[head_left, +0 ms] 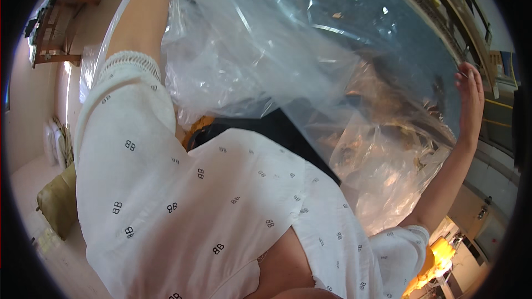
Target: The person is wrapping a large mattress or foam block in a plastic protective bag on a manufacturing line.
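Note:
A large clear plastic sheet, creased and shiny, spreads in front of me over a dark bluish surface. It hangs in loose folds down toward my lap. On the far right, my right hand is at the sheet's outer side, beside a long wooden rail. Its fingers are bent together, and a small thin grey tip shows at the fingertips; what they hold is too small to name. My left arm reaches up past the sheet's left side, and its hand lies beyond the top edge, out of view.
A long wooden rail runs along the upper right. Black material lies under the sheet near my lap. At left are a wooden frame and an olive sack. Bright yellow cloth sits at lower right.

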Demonstrator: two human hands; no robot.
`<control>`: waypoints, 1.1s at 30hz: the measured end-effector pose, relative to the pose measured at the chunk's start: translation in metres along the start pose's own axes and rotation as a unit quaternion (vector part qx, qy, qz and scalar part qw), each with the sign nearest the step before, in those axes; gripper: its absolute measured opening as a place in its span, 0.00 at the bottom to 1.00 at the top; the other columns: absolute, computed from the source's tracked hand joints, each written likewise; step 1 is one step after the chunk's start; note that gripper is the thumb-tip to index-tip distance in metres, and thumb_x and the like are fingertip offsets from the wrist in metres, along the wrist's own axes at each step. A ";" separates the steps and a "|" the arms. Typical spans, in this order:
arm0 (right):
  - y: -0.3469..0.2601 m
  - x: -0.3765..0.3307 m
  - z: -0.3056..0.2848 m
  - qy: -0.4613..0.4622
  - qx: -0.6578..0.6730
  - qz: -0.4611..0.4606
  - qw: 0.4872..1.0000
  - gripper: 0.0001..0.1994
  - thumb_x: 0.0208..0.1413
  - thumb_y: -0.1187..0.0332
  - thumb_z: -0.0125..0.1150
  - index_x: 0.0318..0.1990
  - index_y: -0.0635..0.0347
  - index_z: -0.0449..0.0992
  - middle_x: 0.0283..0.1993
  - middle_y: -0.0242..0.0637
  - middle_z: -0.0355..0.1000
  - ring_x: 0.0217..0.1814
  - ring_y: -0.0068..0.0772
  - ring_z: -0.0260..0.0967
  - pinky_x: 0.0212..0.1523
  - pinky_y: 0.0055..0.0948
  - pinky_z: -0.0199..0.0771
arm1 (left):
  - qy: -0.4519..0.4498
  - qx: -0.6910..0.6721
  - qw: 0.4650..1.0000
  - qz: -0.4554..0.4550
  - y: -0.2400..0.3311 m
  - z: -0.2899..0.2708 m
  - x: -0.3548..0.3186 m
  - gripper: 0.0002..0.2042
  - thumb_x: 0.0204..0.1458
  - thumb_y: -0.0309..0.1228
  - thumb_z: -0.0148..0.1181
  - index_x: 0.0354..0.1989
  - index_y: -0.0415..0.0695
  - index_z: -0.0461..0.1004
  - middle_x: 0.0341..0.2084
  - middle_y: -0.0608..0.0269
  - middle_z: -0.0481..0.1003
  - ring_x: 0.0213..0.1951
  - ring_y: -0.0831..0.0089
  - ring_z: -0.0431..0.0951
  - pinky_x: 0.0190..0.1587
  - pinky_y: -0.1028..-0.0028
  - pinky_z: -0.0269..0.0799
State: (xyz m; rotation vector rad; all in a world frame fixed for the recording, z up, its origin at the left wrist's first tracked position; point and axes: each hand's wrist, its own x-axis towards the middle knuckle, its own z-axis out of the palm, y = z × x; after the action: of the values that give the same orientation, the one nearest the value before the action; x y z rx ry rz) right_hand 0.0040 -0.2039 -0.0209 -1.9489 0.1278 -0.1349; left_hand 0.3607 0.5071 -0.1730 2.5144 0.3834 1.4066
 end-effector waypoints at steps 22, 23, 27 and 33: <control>0.111 -0.164 0.248 0.093 -0.335 -0.091 0.933 0.23 0.46 0.65 0.58 0.50 0.65 0.65 0.48 0.50 0.66 0.48 0.52 0.63 0.49 0.39 0.62 | 0.016 -0.293 0.935 -0.202 0.031 -0.020 0.005 0.11 0.49 0.34 0.47 0.31 0.38 0.70 0.28 0.50 0.72 0.31 0.60 0.73 0.35 0.67 0.69; 0.118 -0.152 0.255 0.114 -0.301 -0.099 0.942 0.20 0.47 0.66 0.56 0.49 0.65 0.66 0.45 0.50 0.68 0.47 0.53 0.64 0.47 0.39 0.63 | 0.060 -0.271 0.945 -0.175 0.018 -0.022 0.011 0.15 0.41 0.36 0.51 0.27 0.36 0.75 0.26 0.49 0.75 0.31 0.57 0.76 0.34 0.65 0.70; 0.110 -0.154 0.225 0.046 -0.112 -0.033 0.992 0.09 0.52 0.70 0.48 0.40 0.64 0.68 0.31 0.43 0.70 0.34 0.46 0.68 0.35 0.33 0.66 | 0.055 -0.270 0.947 -0.167 0.051 -0.020 -0.014 0.13 0.40 0.33 0.48 0.22 0.33 0.73 0.22 0.45 0.74 0.26 0.53 0.74 0.31 0.61 0.68; 0.001 -0.228 0.080 0.128 0.109 -0.072 0.983 0.09 0.56 0.68 0.49 0.42 0.60 0.68 0.32 0.37 0.70 0.28 0.23 0.65 0.26 0.21 0.66 | -0.060 -0.324 0.937 -0.117 0.050 -0.040 -0.014 0.14 0.46 0.35 0.50 0.25 0.33 0.73 0.23 0.50 0.75 0.28 0.60 0.74 0.34 0.66 0.68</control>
State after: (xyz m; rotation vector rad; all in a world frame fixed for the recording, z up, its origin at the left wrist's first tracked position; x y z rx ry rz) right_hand -0.2088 -0.0959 -0.0590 -1.7144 0.1353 -0.4770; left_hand 0.3247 0.4584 -0.1473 1.9262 0.1498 1.0562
